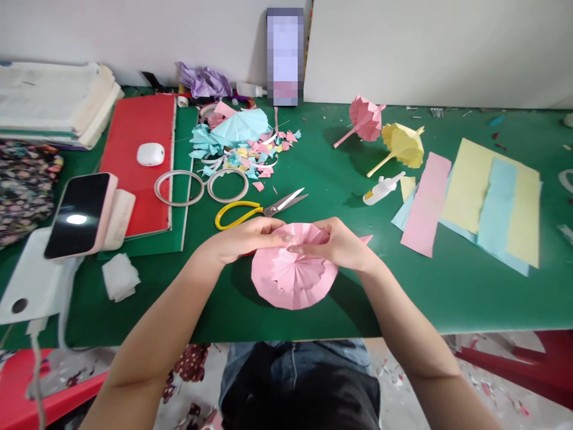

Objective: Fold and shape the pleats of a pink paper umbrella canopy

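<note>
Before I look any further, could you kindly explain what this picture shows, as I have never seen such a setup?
Certainly. There is no machine here, only a person's two bare hands. The single picture comes from a camera worn on the head, looking forward and down. The left hand and right hand together hold a pleated pink paper disc, thumbs on top. On the green tabletop, just beyond the left hand, lie yellow-handled scissors, with paper scraps farther back. Toward the right are a pink paper umbrella, a yellow one, a small white bottle and a pink paper strip.
</note>
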